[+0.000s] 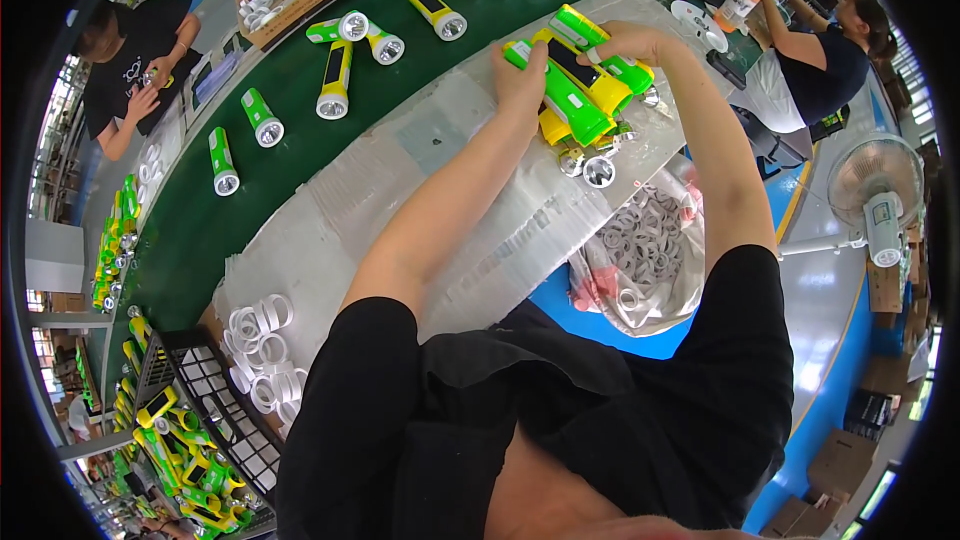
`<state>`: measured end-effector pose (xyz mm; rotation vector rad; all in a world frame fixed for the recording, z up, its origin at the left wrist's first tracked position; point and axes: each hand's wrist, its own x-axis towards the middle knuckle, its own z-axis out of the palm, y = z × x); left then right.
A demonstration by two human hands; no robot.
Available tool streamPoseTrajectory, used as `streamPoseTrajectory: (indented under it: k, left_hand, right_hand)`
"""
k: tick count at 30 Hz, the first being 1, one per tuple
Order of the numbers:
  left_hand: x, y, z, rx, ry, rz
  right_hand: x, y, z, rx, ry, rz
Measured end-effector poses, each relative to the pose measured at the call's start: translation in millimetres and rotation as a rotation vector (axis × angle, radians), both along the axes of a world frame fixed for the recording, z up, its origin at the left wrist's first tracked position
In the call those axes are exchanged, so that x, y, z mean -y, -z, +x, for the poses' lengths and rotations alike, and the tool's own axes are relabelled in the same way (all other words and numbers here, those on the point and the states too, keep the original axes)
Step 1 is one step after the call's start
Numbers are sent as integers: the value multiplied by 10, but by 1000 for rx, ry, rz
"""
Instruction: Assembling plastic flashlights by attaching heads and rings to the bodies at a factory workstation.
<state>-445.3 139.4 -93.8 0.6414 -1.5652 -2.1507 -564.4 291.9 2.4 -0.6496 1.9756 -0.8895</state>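
At the far part of the table, several green and yellow flashlights [573, 105] lie stacked in a pile. My left hand [521, 82] is closed round the rear of a green flashlight, its thumb on top. From the right, my right hand [632, 44] curls over the pile, fingers closed on a yellow flashlight [607, 92] with a dark panel. The palm hides part of the green one under it. Bare silver reflectors [598, 172] poke out at the pile's near end, without white rings.
A green belt [290, 165] carrying white-ringed flashlights curves along the far left. White rings fill a bag [640, 315] by my right arm and lie at left [265, 345]. A black crate [215, 410] stands lower left. Co-workers sit far left and right; a fan [878, 190] stands right.
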Motion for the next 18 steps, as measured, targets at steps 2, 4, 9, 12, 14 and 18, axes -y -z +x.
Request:
streamPoseTrajectory:
  k: [2, 4, 9, 12, 14, 18]
  left_hand:
    - [10, -37, 52, 29, 17, -14]
    - [67, -91, 135, 57, 53, -51]
    - [228, 23, 238, 134, 57, -366]
    - [405, -165, 393, -25, 13, -366]
    - [370, -650, 679, -97, 136, -214]
    - [663, -898, 1174, -172, 340, -661]
  right_hand:
    - [-7, -34, 113, -156, 11, 14]
    - [0, -115, 235, -336, 7, 64]
    - [-57, -195, 390, -829, 117, 12]
    - [-51, -396, 771, -1102, 70, -116]
    - [-120, -437, 1019, -1247, -7, -87]
    - [133, -460, 1747, -1330, -197, -56]
